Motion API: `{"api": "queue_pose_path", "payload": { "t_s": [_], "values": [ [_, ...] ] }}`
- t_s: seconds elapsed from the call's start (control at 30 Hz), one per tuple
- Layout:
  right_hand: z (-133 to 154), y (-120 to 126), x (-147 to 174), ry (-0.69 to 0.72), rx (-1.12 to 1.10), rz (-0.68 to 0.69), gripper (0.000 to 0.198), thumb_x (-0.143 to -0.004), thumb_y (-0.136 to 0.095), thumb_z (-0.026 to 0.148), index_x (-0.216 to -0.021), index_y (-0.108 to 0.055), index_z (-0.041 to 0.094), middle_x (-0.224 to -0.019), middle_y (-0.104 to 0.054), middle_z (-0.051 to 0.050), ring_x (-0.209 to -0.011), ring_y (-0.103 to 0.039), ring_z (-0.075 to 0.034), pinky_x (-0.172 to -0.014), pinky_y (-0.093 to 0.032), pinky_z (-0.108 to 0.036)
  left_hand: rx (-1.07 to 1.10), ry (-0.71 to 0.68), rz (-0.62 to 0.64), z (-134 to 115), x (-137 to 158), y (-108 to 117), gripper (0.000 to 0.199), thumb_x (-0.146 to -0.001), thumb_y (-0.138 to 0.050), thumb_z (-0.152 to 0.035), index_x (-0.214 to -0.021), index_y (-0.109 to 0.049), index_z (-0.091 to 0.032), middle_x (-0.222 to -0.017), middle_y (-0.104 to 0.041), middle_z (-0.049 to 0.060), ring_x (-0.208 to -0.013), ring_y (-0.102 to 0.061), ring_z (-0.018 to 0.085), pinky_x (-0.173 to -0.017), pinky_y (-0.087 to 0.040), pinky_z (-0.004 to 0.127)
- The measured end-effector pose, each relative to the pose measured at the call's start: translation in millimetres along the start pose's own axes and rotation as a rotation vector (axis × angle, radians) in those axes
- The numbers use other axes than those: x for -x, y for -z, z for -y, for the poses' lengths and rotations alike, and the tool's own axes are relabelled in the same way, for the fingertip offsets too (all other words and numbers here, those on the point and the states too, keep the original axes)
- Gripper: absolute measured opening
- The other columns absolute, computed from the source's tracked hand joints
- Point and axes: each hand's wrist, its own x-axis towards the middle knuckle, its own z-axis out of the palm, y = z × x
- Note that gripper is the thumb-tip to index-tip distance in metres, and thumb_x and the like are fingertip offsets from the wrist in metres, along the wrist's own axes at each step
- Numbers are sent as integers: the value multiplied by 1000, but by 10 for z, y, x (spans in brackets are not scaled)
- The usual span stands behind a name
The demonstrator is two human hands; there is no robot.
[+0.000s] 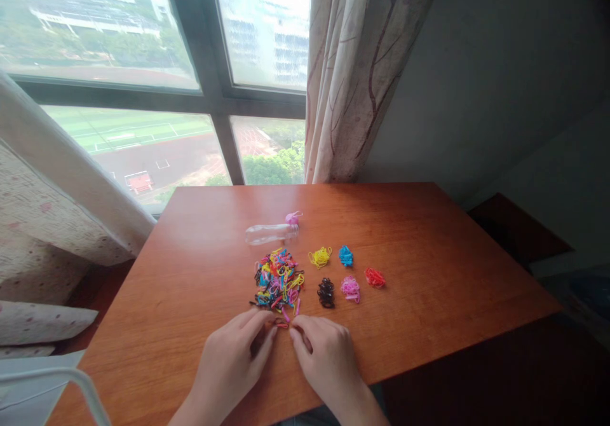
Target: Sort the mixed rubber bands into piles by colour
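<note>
Small coloured rubber bands lie in a mixed heap (279, 280) at the middle of the table, just beyond my hands. My left hand (236, 348) is closed in a pinch, with a red rubber band (282, 325) and a dark one at its fingertips. Close beside it, my right hand (325, 348) has thumb and forefinger pressed together; what they grip, if anything, is too small to make out. To the right of the heap sit sorted piles: yellow (320, 257), blue (345, 256), black (326, 293), pink (351, 289) and red (375, 278) bands.
Behind the heap a clear plastic bottle (271, 234) lies on its side, a pink cap-like piece (293, 217) by its neck. The wooden table (443, 273) ends at a window (219, 102) with curtains (362, 70). A white curved bar (83, 381) stands at lower left.
</note>
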Motion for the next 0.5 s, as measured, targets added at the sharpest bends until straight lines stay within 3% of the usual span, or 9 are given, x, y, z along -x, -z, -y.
{"api": "queue_pose_path", "payload": {
  "t_s": [0.5],
  "values": [
    [62,-29,-26,25,28,4,14,-93,-53,20,-81,-58,24,-70,-65,3,-63,-60,-13,-59,-28,-26,-43,-47,4,39,40,-46,17,-95,-49,-28,-100,-65,-28,-95,-75,-1,-81,-72,17,-69,-55,26]
  ]
}}
